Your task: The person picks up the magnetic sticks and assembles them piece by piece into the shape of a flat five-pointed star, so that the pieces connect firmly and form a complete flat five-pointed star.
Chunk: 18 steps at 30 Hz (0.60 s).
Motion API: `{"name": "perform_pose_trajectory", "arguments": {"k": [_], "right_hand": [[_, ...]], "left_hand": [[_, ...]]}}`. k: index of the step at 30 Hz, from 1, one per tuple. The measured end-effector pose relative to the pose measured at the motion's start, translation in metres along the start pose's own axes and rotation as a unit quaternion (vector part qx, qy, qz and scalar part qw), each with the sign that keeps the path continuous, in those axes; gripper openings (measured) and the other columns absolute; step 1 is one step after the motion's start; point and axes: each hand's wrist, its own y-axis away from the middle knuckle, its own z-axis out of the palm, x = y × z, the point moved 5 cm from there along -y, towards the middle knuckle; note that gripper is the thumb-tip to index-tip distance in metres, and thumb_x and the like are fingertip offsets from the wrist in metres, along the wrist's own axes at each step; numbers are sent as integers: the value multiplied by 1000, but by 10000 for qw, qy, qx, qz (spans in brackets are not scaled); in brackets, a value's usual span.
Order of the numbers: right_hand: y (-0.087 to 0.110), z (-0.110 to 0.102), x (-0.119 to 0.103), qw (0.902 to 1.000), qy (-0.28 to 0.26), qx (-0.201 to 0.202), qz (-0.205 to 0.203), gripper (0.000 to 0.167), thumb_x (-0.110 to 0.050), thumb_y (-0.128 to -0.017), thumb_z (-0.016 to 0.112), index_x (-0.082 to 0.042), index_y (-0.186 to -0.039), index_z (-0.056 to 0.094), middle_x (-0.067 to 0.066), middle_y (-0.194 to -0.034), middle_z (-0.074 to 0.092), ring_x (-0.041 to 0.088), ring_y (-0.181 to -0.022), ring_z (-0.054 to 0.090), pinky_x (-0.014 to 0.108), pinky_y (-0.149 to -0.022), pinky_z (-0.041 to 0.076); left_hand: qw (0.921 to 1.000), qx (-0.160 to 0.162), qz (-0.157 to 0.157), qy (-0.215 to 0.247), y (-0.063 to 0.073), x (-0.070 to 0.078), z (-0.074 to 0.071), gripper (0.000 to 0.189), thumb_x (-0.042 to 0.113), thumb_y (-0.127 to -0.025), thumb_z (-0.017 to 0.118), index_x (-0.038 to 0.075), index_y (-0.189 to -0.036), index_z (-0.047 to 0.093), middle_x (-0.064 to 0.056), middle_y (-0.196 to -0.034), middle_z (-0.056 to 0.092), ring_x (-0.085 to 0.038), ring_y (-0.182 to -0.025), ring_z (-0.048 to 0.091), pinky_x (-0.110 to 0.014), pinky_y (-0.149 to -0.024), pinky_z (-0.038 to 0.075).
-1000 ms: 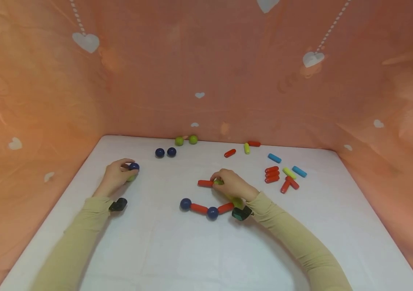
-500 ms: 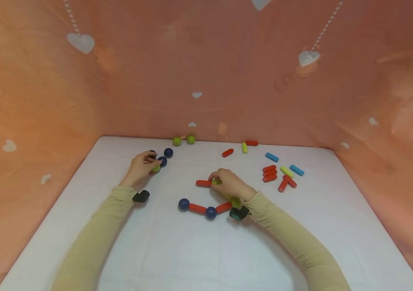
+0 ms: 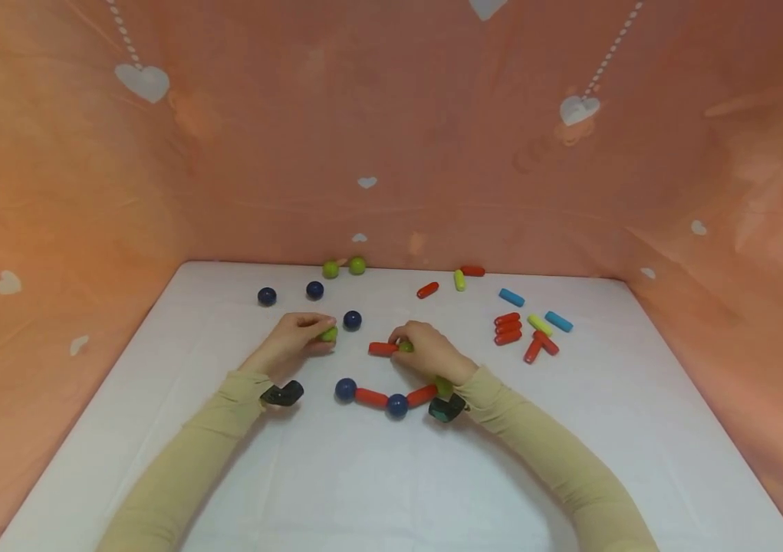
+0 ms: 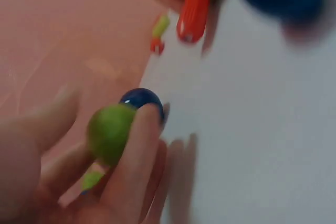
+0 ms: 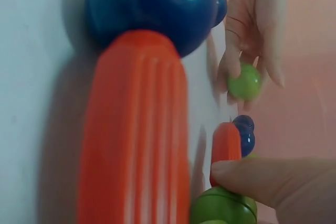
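My left hand (image 3: 292, 337) holds a green ball (image 3: 328, 334) in its fingers, left of the table's middle. Just past its fingertips lies a loose dark blue ball (image 3: 353, 320). Facing it, my right hand (image 3: 430, 354) pinches a red ridged rod (image 3: 383, 349) where its end meets another green ball (image 5: 224, 208); the rod points left toward the other hand. Nearer to me, a bent chain joins a blue ball (image 3: 346, 389), a red rod (image 3: 371, 398), a second blue ball (image 3: 396, 405), another red rod (image 3: 422, 395) and a green ball (image 3: 443, 386), partly behind the right wrist.
Two blue balls (image 3: 314, 290) and two green balls (image 3: 357, 265) lie at the back left. Several red rods (image 3: 508, 327), yellow rods (image 3: 539, 325) and blue rods (image 3: 559, 321) are spread at the back right. Orange cloth (image 3: 391, 153) walls the white table (image 3: 336, 483).
My left hand has moved right with the green ball; the blue ball it carried now lies apart on the table. The leftmost back blue ball has shifted left. My right hand stays nearly still.
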Motion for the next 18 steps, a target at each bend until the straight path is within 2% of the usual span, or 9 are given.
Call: {"name": "perform_pose_trajectory", "arguments": {"k": [3, 5, 9, 13, 18], "right_hand": [[1, -2, 2, 9999, -117, 14, -33, 24, -16, -89, 69, -10, -112, 69, 2, -101, 63, 18, -92, 54, 32, -85, 46], [1, -2, 3, 9998, -199, 35, -37, 24, -16, -89, 69, -10, -112, 68, 2, -101, 63, 18, -92, 54, 32, -85, 46], [1, -2, 4, 9997, -209, 47, -95, 25, -16, -90, 68, -10, -113, 68, 2, -103, 63, 18, -91, 53, 33, -84, 46], [0, -1, 6, 9997, -197, 64, -142, 25, -16, -90, 68, -8, -113, 67, 4, -106, 63, 19, -95, 54, 34, -89, 45], [-2, -1, 6, 9992, -211, 95, -336, 23, -13, -90, 68, -8, -112, 67, 7, -112, 65, 21, -102, 56, 37, -95, 44]], "left_hand": [[9978, -583, -277, 161, 2, -4, 16, 42, 2, -94, 59, -8, -133, 47, -23, -124, 51, -25, -108, 57, -34, -91, 49], [9966, -786, -253, 32, 3, -4, 24, 43, -1, -93, 59, -7, -134, 47, -24, -128, 50, -27, -113, 55, -34, -92, 48], [9959, -723, -44, -539, 0, -5, 32, 41, 3, -92, 61, -5, -132, 52, -19, -128, 54, -26, -114, 55, -34, -94, 47], [9903, -640, 110, -1231, -3, -5, 36, 40, 13, -90, 67, 1, -127, 59, -12, -123, 60, -23, -114, 55, -34, -97, 45], [9893, -593, 133, -1325, -6, -8, 38, 40, 16, -89, 70, 2, -125, 60, -11, -120, 62, -22, -114, 54, -35, -97, 44]]}}
